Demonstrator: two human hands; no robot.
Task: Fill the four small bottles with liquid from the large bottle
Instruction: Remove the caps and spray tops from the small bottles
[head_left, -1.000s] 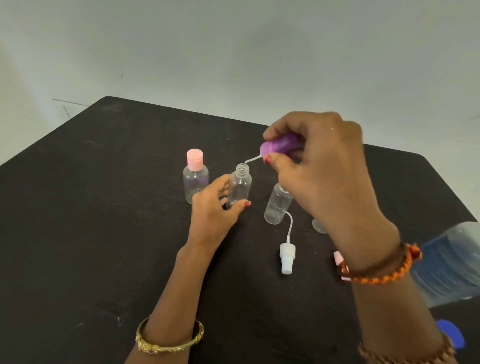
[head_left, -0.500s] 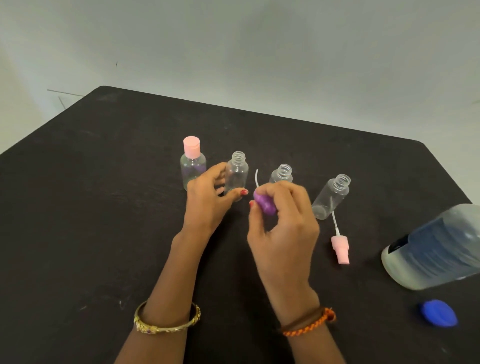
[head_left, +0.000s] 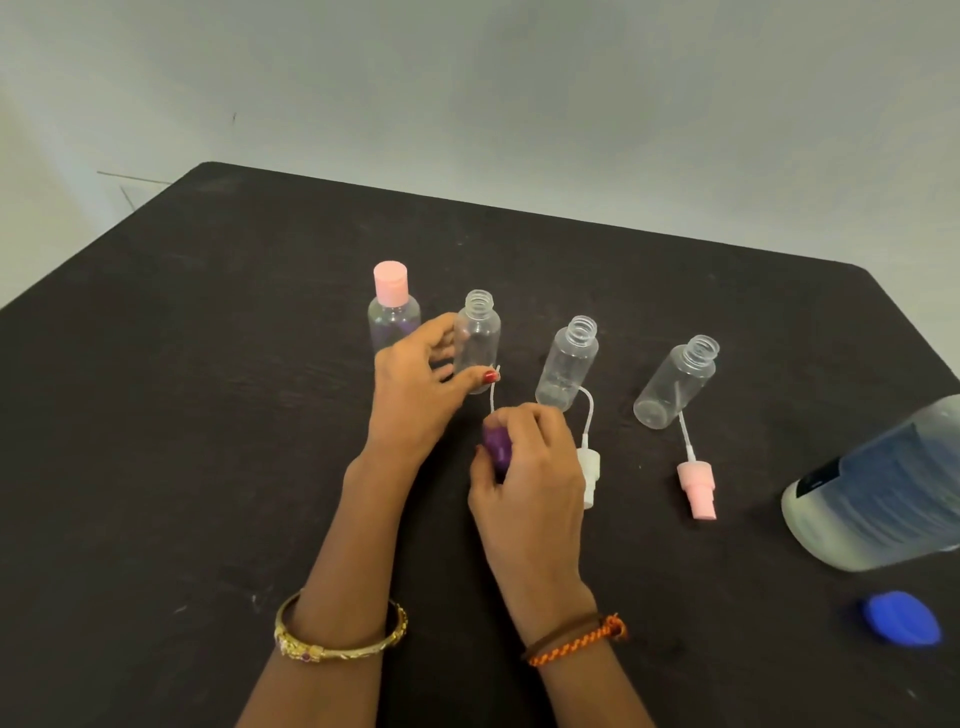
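Observation:
Several small clear bottles stand in a row on the black table (head_left: 208, 467). The leftmost bottle (head_left: 394, 319) wears a pink cap. My left hand (head_left: 418, 387) grips the second bottle (head_left: 477, 338), whose neck is uncapped. My right hand (head_left: 530, 467) holds a purple spray cap (head_left: 496, 444) low by the table in front of that bottle, its white tube pointing up. The third bottle (head_left: 567, 364) and fourth bottle (head_left: 675, 382) are uncapped too. The large bottle (head_left: 883, 493) of clear liquid sits at the right edge, partly cut off.
A white spray cap (head_left: 589, 467) and a pink spray cap (head_left: 697, 486) lie on the table in front of the third and fourth bottles. A blue cap (head_left: 901, 618) lies near the right front. A pale wall rises behind the table.
My right hand came down from above the second bottle, carrying the purple spray cap to the table in front of it. My left hand kept its grip on that bottle.

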